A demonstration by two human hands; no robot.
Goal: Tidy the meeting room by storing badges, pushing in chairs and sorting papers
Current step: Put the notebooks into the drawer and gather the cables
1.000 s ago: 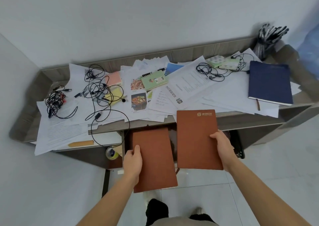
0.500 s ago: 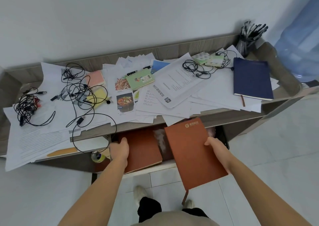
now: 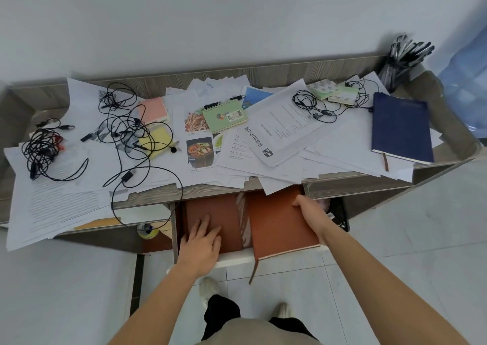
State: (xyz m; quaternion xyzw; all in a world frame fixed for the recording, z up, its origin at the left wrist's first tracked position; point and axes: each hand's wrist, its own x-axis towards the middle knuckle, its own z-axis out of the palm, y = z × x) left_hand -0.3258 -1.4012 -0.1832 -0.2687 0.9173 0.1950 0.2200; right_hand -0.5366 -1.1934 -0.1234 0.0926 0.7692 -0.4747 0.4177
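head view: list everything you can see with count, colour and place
left notebook: 1, brown, flat in drawer
right notebook: 1, brown, partly in drawer
blue notebook: 1, navy, desk right
notepad: 1, green, desk middle
pink pad: 1, pink, desk left
yellow pad: 1, yellow, under cables
papers: many, white, across desk
cables: several, black, on papers
pen pot: 1, black, back right
roll: 1, yellow, shelf left of drawer
drawer: 1, white front, open
desk: 1, grey wood, by wall
left hand: 1, flat on left notebook
right hand: 1, grips right notebook
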